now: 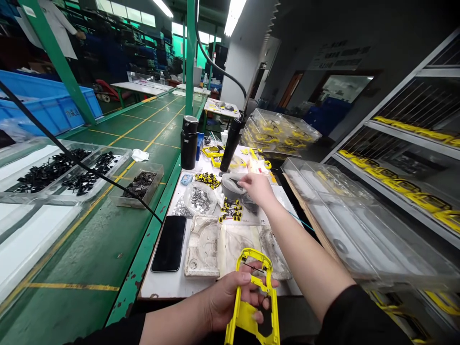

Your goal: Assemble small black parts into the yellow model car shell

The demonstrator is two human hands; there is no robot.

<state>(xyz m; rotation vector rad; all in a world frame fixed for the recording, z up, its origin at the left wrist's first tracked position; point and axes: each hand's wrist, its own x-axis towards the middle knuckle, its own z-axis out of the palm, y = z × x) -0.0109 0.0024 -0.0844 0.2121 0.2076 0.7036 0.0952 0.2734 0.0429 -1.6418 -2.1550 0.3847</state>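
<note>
My left hand (pixel 235 292) grips a yellow plastic housing frame (pixel 247 311) low in front of me, its thumb over one side rail and its fingers behind and through the opening. Further forward, my right hand (pixel 258 188) is at the rim of a grey bowl (pixel 232 189), with its fingertips drawn together over the opening. What those fingertips pinch, if anything, is hidden. Left of the bowl sits a clear bag of small metal parts (pixel 199 200). Small black-and-yellow parts (pixel 232 211) lie just in front of the bowl. Below them rest worn cream-coloured mould blocks (pixel 204 244).
A black phone (pixel 169 243) lies at the table's left edge. A black flask (pixel 189 143) and a dark upright tool (pixel 232 146) stand behind the bowl. A green conveyor (pixel 143 129) runs along the left with a parts box (pixel 138 187). Racks of yellow frames (pixel 402 189) stand right.
</note>
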